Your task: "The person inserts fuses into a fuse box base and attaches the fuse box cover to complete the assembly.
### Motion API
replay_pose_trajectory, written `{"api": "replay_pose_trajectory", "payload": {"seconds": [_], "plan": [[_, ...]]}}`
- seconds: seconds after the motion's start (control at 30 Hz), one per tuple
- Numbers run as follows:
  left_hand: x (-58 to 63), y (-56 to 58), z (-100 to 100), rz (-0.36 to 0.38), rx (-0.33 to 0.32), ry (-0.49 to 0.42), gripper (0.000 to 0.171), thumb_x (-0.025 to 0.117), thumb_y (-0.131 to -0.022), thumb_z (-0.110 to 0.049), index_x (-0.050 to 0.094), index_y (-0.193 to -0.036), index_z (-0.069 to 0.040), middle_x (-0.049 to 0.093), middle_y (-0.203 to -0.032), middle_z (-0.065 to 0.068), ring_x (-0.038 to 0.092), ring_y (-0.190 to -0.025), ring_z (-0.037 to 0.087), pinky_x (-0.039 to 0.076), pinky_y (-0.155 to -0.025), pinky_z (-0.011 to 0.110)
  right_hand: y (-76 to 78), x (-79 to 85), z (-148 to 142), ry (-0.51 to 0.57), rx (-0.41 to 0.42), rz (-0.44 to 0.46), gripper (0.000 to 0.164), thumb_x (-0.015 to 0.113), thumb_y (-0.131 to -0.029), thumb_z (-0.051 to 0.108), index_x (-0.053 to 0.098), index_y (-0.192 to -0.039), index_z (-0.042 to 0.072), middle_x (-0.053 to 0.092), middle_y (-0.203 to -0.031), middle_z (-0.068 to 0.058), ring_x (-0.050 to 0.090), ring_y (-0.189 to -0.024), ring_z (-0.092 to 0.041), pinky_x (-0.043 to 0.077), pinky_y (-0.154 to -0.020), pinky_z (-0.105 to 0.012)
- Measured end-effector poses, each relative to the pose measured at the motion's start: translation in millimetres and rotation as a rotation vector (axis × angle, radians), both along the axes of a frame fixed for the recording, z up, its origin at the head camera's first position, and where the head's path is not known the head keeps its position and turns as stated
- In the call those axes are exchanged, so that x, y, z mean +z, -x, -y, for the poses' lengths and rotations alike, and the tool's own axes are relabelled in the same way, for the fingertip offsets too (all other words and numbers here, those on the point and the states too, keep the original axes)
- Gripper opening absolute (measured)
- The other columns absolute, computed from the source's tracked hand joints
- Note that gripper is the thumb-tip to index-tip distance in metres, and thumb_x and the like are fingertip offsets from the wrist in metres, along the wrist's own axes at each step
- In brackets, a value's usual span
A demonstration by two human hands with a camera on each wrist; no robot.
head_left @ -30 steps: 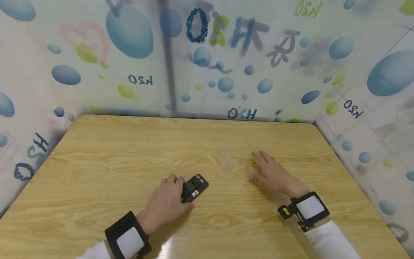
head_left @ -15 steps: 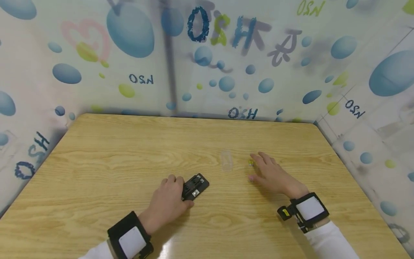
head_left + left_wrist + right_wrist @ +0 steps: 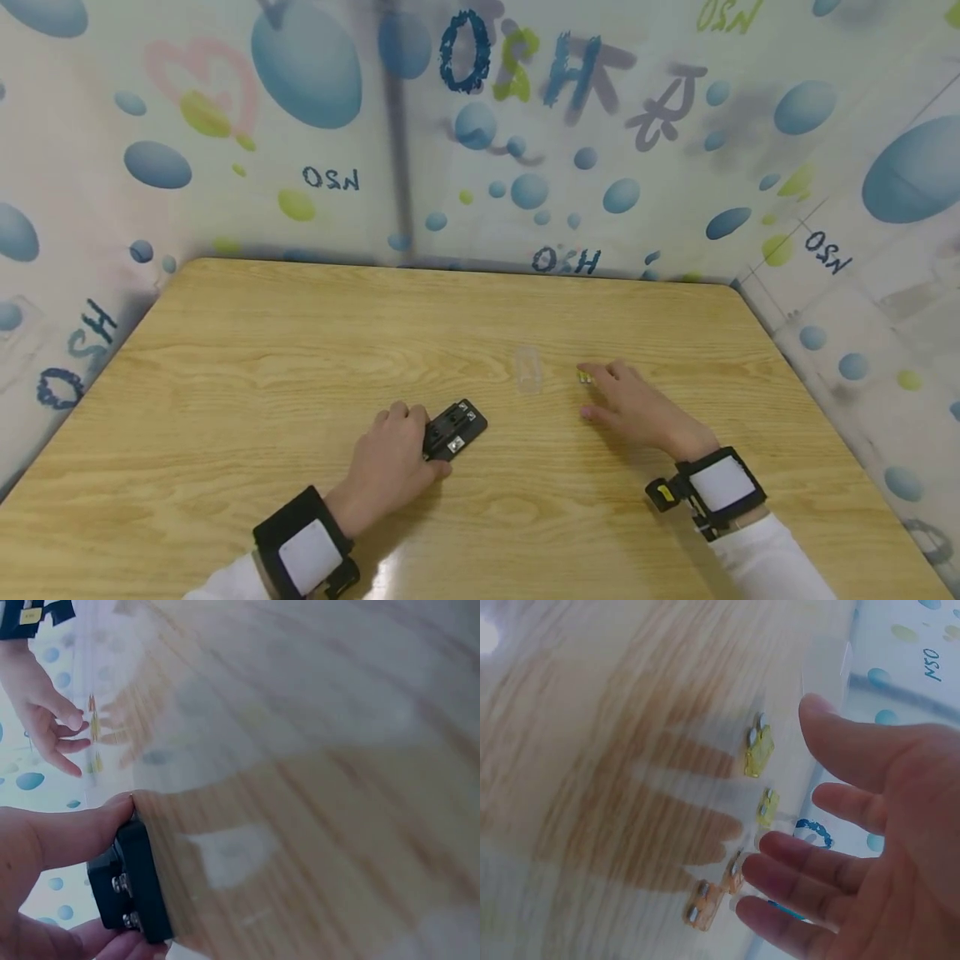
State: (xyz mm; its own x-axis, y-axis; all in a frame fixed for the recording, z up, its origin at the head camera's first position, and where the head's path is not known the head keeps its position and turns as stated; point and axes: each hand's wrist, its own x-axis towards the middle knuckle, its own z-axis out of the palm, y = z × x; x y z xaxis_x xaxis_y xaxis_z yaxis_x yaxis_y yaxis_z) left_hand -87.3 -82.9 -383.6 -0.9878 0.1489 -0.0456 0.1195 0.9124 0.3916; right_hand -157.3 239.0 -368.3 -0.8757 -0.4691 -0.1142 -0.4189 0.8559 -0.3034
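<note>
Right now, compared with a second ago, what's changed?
The right hand has dipped its fingers toward the small yellow pieces; nothing visibly taken or let go. The left hand still grips the black block; the clear piece stayed put.

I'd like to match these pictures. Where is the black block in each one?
Head: the black block is just below the middle, in the left hand.
Left wrist: the black block is at lower left, gripped by the same hand.
Right wrist: not in it.
Shared landmark: the right hand, right of centre, upper left and lower right, in that order.
</note>
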Motion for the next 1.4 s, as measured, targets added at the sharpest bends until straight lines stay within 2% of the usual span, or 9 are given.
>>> {"api": "replay_pose_trajectory", "payload": {"seconds": [0.27,0.4,0.5,0.73,0.97,1.4], "plan": [[-3.2,-2.3,1.8,0.016,0.042,-0.060,0.063,0.088,-0.067,-0.037,0.061,-0.105,0.006,0.057,-0.090,0.012,0.051,-0.079,0.021,0.048,-0.058,0.033,2.7,-1.8,2.7,-0.014,0.000,0.045,0.053,0.062,-0.097,0.028,0.047,-0.139,-0.001,0.058,-0.118,-0.021,0.058,-0.101,-0.027,0.049,-0.086,-0.046],[-6.8,-4.9,3.4,0.002,0.061,-0.112,0.060,0.088,-0.067,-0.035,0.062,-0.104,0.003,0.057,-0.093,0.011,0.050,-0.083,0.022,0.047,-0.061,0.033,3.6,-1.2,4.5,-0.018,-0.025,0.073,0.044,0.065,-0.095,0.028,0.055,-0.126,-0.001,0.059,-0.112,-0.018,0.058,-0.098,-0.027,0.050,-0.085,-0.045],[-8.2,-6.3,3.9,0.000,0.081,-0.156,0.058,0.089,-0.066,-0.033,0.064,-0.105,0.003,0.057,-0.095,0.010,0.050,-0.086,0.021,0.046,-0.063,0.031,4.6,-0.7,5.6,-0.009,-0.037,0.093,0.035,0.067,-0.093,0.026,0.059,-0.115,0.000,0.060,-0.102,-0.013,0.057,-0.090,-0.022,0.050,-0.078,-0.040],[-9.4,-4.1,5.3,0.045,0.114,-0.241,0.059,0.091,-0.063,-0.031,0.066,-0.106,0.001,0.057,-0.093,0.008,0.049,-0.085,0.020,0.041,-0.067,0.029,9.3,-3.8,7.6,0.010,-0.055,0.103,0.018,0.072,-0.089,0.019,0.060,-0.095,0.006,0.058,-0.082,-0.003,0.049,-0.073,-0.014,0.041,-0.065,-0.028],[-12.6,0.4,7.7,0.063,0.136,-0.344,0.057,0.094,-0.058,-0.028,0.069,-0.100,0.001,0.057,-0.087,0.007,0.049,-0.079,0.018,0.038,-0.068,0.028,13.2,-7.1,7.0,0.045,-0.046,0.101,0.015,0.073,-0.088,0.013,0.060,-0.090,0.007,0.057,-0.078,-0.001,0.048,-0.070,-0.012,0.039,-0.063,-0.025],[-14.4,2.2,8.3,0.075,0.160,-0.366,0.058,0.094,-0.056,-0.027,0.069,-0.101,-0.001,0.057,-0.087,0.006,0.048,-0.079,0.018,0.036,-0.069,0.027,14.5,-3.8,7.2,0.078,-0.096,0.101,0.014,0.074,-0.084,0.004,0.060,-0.086,0.008,0.060,-0.079,-0.002,0.050,-0.071,-0.013,0.041,-0.065,-0.027]]}}
